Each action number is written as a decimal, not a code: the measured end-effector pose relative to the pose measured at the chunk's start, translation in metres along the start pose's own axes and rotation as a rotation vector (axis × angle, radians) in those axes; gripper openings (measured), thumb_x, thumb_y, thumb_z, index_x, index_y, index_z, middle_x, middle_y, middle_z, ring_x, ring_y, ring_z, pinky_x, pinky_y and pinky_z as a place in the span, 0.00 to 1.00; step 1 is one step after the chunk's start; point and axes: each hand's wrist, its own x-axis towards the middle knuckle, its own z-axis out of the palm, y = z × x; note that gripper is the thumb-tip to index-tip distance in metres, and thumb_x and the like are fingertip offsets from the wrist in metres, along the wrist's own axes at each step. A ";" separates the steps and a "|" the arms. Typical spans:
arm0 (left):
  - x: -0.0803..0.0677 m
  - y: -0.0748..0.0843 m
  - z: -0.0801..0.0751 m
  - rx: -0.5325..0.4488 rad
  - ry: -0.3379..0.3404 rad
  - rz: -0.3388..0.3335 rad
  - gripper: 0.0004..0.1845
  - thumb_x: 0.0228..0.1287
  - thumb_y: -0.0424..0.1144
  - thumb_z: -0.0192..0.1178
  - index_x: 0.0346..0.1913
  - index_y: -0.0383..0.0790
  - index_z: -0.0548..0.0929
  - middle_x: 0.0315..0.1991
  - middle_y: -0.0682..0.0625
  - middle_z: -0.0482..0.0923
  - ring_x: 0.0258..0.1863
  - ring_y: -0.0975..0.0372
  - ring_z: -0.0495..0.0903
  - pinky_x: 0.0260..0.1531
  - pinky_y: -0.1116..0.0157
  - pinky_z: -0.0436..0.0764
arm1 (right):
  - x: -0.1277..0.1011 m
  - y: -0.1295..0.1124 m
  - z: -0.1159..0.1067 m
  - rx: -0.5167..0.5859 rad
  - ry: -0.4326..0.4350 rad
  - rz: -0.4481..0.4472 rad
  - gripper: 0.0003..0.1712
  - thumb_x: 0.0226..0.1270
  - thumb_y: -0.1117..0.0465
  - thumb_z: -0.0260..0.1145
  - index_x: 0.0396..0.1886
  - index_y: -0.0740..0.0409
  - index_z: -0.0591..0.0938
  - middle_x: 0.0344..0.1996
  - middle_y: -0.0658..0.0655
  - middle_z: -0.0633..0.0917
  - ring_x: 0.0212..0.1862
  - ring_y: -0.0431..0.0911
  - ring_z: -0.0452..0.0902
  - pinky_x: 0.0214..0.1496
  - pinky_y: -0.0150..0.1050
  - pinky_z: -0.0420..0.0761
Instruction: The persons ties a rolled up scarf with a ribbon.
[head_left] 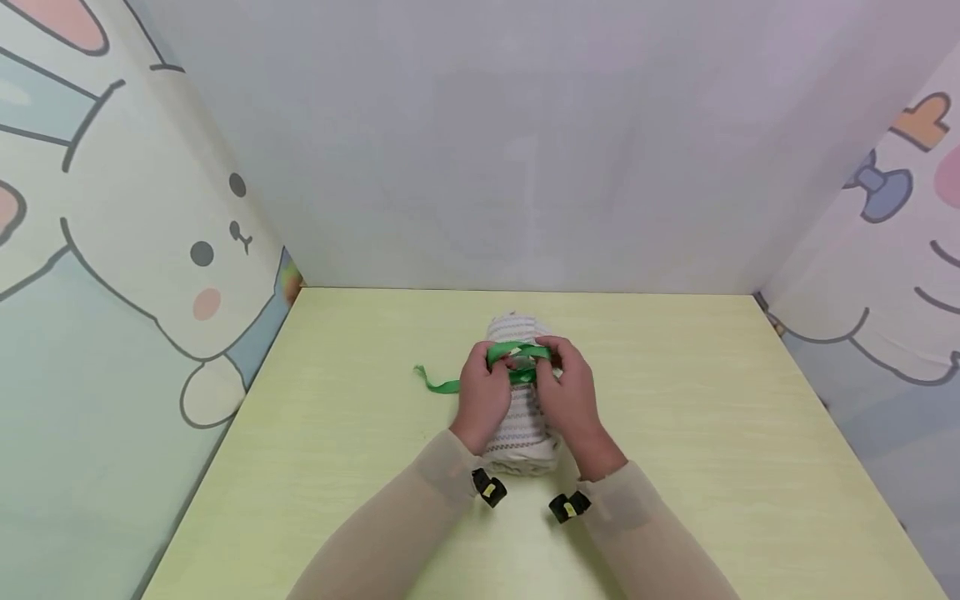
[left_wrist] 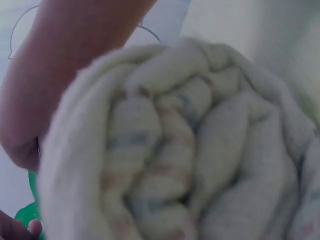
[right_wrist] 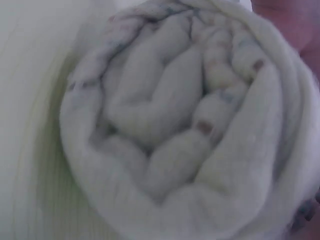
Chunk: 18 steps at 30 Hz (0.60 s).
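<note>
A: What is there to count?

B: One rolled towel [head_left: 525, 417], cream with thin coloured stripes, lying on the pale green counter [head_left: 337, 467] with its long axis running away from the person. One green ribbon [head_left: 517, 354] crosses over the far half of the roll, and one loose tail of it trails onto the counter to the left. Two hands, two beige sleeves [head_left: 420, 500], and one small black clip with a yellow spot at each wrist.

A: How is the left hand [head_left: 483, 396] set?

B: Fingers curled inward over the top of the roll, pinching the ribbon on its left side.

A: And the right hand [head_left: 570, 392]?

B: Much the same, mirrored: fingers bent and closed on the ribbon at the right of the roll. The fingertips of the two hands nearly meet where the ribbon crosses.

A: Do the wrist views add anything?

B: Both are blurred and filled by the spiral end of the towel [left_wrist: 190, 150] [right_wrist: 190, 125]. The left wrist view shows a bit of green ribbon [left_wrist: 27, 212] at its lower left corner.

A: What surrounds the counter?

B: Walls on three sides; the left one carries a cartoon rabbit [head_left: 150, 250].
</note>
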 end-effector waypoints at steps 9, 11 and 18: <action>0.004 -0.012 -0.013 0.134 0.026 0.003 0.04 0.80 0.35 0.54 0.44 0.38 0.73 0.38 0.47 0.75 0.42 0.58 0.77 0.41 0.59 0.77 | 0.002 0.005 -0.012 -0.224 0.053 0.015 0.16 0.77 0.62 0.54 0.53 0.62 0.84 0.47 0.60 0.83 0.44 0.53 0.81 0.41 0.50 0.83; 0.006 -0.014 -0.016 0.135 0.036 0.001 0.03 0.79 0.34 0.54 0.43 0.38 0.72 0.38 0.46 0.75 0.41 0.57 0.77 0.40 0.60 0.77 | 0.002 0.007 -0.015 -0.227 0.055 0.053 0.16 0.79 0.60 0.54 0.54 0.61 0.83 0.45 0.59 0.84 0.43 0.52 0.81 0.40 0.49 0.82; 0.012 -0.021 -0.023 0.085 0.069 0.001 0.08 0.79 0.29 0.48 0.50 0.37 0.77 0.44 0.44 0.82 0.44 0.57 0.82 0.47 0.57 0.82 | 0.010 0.013 -0.021 0.154 0.008 0.294 0.16 0.83 0.61 0.50 0.56 0.67 0.77 0.44 0.65 0.84 0.45 0.54 0.84 0.49 0.48 0.85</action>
